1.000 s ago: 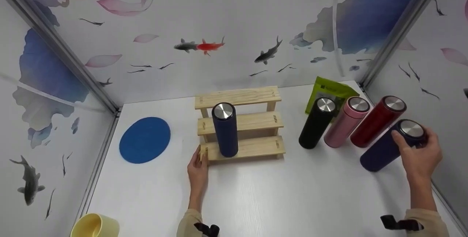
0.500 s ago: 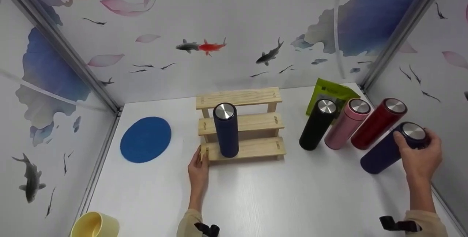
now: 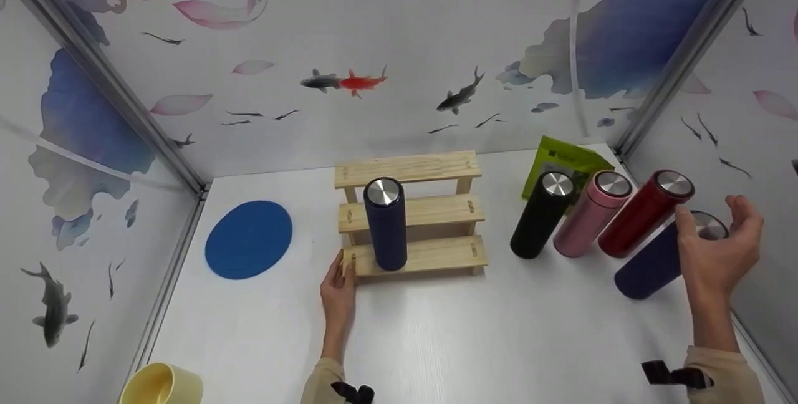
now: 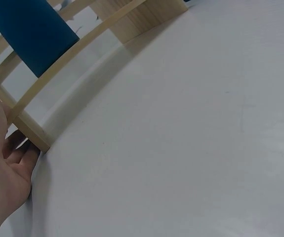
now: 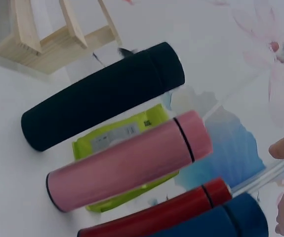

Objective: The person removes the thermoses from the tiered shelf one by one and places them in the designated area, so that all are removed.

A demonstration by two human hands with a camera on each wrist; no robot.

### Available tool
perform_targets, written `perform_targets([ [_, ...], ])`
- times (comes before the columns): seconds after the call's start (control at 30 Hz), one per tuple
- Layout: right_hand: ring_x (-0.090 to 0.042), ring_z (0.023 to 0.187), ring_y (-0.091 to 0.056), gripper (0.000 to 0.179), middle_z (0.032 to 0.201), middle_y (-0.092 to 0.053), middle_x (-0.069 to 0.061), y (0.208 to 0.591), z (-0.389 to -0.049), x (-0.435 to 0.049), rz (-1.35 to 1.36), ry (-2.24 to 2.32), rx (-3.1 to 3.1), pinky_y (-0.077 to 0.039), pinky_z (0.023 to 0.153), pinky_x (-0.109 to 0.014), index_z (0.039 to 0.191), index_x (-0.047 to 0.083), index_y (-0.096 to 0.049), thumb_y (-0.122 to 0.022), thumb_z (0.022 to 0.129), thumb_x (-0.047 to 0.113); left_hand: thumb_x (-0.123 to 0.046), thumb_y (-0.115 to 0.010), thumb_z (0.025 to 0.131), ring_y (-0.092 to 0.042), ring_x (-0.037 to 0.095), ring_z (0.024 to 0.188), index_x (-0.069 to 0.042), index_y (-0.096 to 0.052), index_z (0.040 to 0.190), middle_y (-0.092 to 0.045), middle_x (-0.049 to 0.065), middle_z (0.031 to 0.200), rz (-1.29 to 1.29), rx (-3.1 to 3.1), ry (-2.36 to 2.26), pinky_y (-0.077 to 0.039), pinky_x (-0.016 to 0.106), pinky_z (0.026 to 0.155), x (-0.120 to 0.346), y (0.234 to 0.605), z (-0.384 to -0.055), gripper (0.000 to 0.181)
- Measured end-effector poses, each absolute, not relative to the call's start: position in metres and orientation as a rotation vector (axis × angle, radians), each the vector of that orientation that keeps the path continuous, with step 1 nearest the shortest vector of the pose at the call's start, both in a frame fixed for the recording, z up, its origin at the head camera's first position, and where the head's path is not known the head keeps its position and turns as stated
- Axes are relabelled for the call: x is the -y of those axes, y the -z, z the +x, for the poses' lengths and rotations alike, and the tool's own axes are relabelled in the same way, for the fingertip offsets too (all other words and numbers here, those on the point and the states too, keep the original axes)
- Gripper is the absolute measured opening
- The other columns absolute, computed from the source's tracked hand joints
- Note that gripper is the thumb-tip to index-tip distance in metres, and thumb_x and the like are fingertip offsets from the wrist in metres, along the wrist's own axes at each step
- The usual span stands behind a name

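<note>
My left hand (image 3: 338, 298) holds the left front corner of a three-step wooden rack (image 3: 442, 255); in the left wrist view its fingers (image 4: 24, 159) lie against the rack's leg. A dark blue thermos flask (image 3: 389, 235) with a steel-topped lid stands on the lowest step. At the far right, my right hand (image 3: 717, 264) is spread above a second dark blue thermos flask (image 3: 648, 267), partly hiding its lid. In the right wrist view, the fingers appear apart from that flask (image 5: 225, 222).
Beside it stand a red thermos flask (image 3: 645, 217), a pink one (image 3: 589, 220) and a black one (image 3: 539, 220), with a green packet (image 3: 570, 154) behind. A blue round mat (image 3: 249, 239) lies left of the rack. A yellow cup (image 3: 181, 385) is at the front left.
My right hand has let go of the right-hand blue thermos flask and its fingers have spread and lifted off the lid. My left hand stays on the rack.
</note>
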State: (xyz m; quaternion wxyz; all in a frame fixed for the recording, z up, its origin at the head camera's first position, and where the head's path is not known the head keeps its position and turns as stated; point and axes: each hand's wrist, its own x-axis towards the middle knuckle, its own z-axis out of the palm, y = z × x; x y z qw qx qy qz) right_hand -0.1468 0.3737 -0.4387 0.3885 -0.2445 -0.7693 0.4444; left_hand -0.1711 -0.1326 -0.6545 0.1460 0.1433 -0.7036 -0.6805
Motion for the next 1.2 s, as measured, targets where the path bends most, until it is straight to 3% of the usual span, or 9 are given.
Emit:
perform_targets([
  [0.4,-0.014,0.147,-0.041,0.059,0.151,-0.051,-0.014,0.430,-0.153,-0.332,-0.352,-1.199,1.992,-0.028,0.126,-0.025,0.147,0.004,-0.047,-0.070,0.093,0.008,-0.010,-0.062,0.102,-0.042,0.036,0.146,-0.001,-0.053,0.146,-0.049,0.017,0.154,0.407,2.009,1.947,-0.040,0.042,0.118,0.132,0.654,-0.170,0.046],
  [0.63,-0.018,0.142,-0.048,0.059,0.147,-0.055,-0.014,0.422,-0.157,-0.299,-0.211,-1.300,2.010,-0.040,0.119,-0.026,0.146,0.002,-0.049,-0.070,0.090,0.001,-0.014,-0.059,0.104,-0.037,0.034,0.149,-0.007,-0.049,0.150,-0.043,0.016,0.158,0.423,2.050,1.990,-0.040,0.045,0.120,0.134,0.655,-0.168,0.048],
  [0.9,-0.024,0.143,-0.048,0.063,0.149,-0.054,-0.011,0.424,-0.165,-0.267,-0.125,-1.325,2.126,-0.037,0.121,-0.026,0.147,0.002,-0.049,-0.073,0.089,0.003,-0.013,-0.058,0.104,-0.037,0.035,0.149,-0.005,-0.048,0.150,-0.044,0.017,0.158,0.397,2.049,1.987,-0.040,0.044,0.119,0.133,0.654,-0.169,0.048],
  [1.2,-0.022,0.148,-0.042,0.065,0.153,-0.050,-0.011,0.425,-0.175,-0.230,-0.020,-1.425,2.157,-0.033,0.124,-0.029,0.150,0.000,-0.044,-0.072,0.092,0.007,-0.012,-0.059,0.104,-0.040,0.035,0.147,-0.005,-0.050,0.149,-0.046,0.018,0.156,0.390,2.022,1.984,-0.052,0.025,0.106,0.133,0.654,-0.170,0.046],
])
